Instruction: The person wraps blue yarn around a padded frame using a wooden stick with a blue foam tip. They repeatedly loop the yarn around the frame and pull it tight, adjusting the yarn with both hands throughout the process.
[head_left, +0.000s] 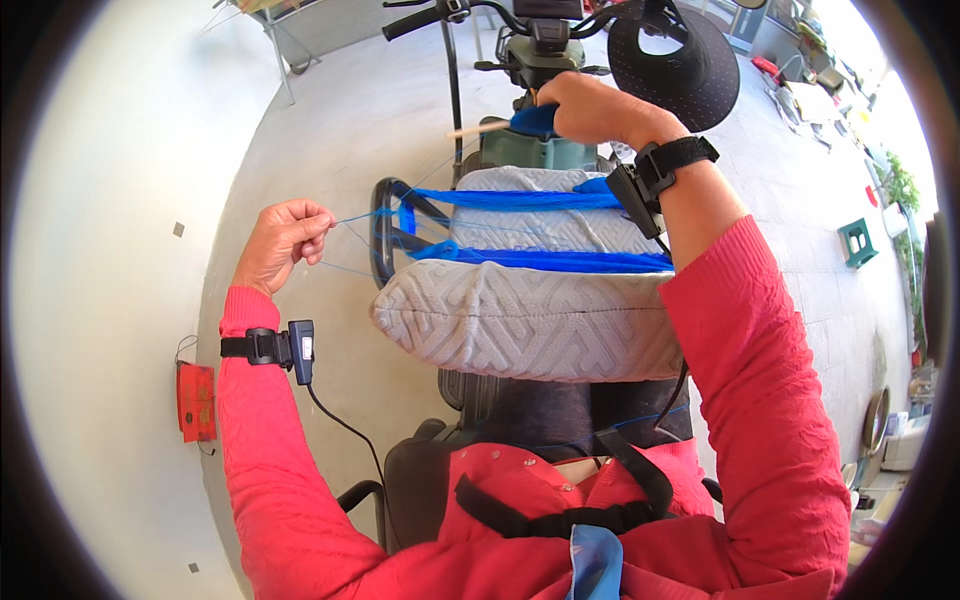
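My left hand (281, 244) pinches a thin blue thread (356, 218) between thumb and fingertips, left of a black tubular frame (383, 232). The thread runs to blue strands at that frame. My right hand (600, 109) is raised past the far side of the cushion. It grips a pale stick (478, 130) wound with blue thread (534, 120). Two bands of blue strands, a far one (517, 199) and a near one (562, 260), stretch across the grey patterned cushion (517, 319). Their right ends are hidden by my right forearm. Loose threads cross between them.
An electric scooter with handlebars (510, 19) stands beyond the cushion, a black dotted sun visor (701, 79) hanging at its right. A green stool (858, 244) is on the floor at right. Cables hang from both wrist straps. A pale wall (127, 225) rises on the left.
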